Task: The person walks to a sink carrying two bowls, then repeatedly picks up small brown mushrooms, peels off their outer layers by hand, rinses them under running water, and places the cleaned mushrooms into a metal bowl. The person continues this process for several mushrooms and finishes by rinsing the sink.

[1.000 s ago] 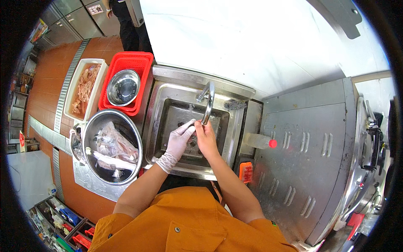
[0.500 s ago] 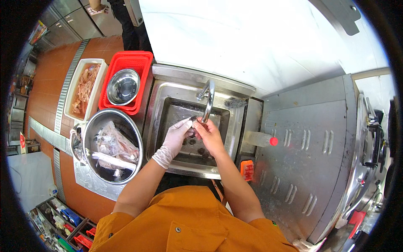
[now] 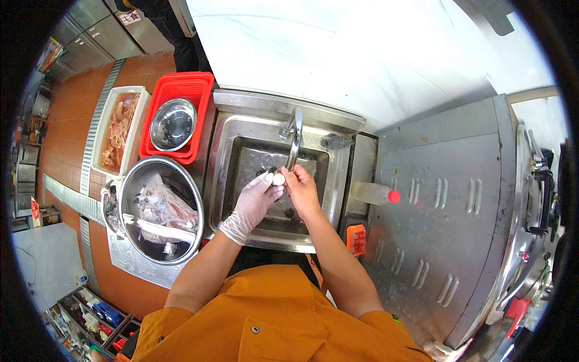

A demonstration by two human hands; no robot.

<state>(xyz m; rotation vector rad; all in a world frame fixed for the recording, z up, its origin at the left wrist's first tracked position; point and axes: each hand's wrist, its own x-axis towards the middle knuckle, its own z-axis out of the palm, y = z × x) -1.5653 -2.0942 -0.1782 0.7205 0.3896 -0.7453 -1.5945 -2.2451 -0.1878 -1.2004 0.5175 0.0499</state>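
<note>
Over the steel sink [image 3: 226, 199], both hands meet just below the curved faucet [image 3: 295, 142]. My left hand [image 3: 252, 200], in a thin white glove, pinches a small white rounded piece with dark bits [image 3: 278, 180] between its fingertips. Bare, my right hand [image 3: 304, 192] has its fingers bent against the same piece from the right, near the spout's mouth. The piece is too small for me to tell its kind. Some dark matter shows just above it, and the hands hide part of the basin floor.
At the left, a large steel bowl [image 3: 196, 232] holds pale fish pieces. Beyond it are red baskets [image 3: 202, 96] with a small steel bowl [image 3: 173, 124], and a white tub [image 3: 140, 127] of pinkish meat in liquid. A red-capped bottle [image 3: 368, 193] and orange brush [image 3: 356, 240] lie right of the sink.
The white rounded piece between my fingertips now shows more plainly. My left hand has turned a little and my fingers have shifted around the piece. The view has tilted slightly.
</note>
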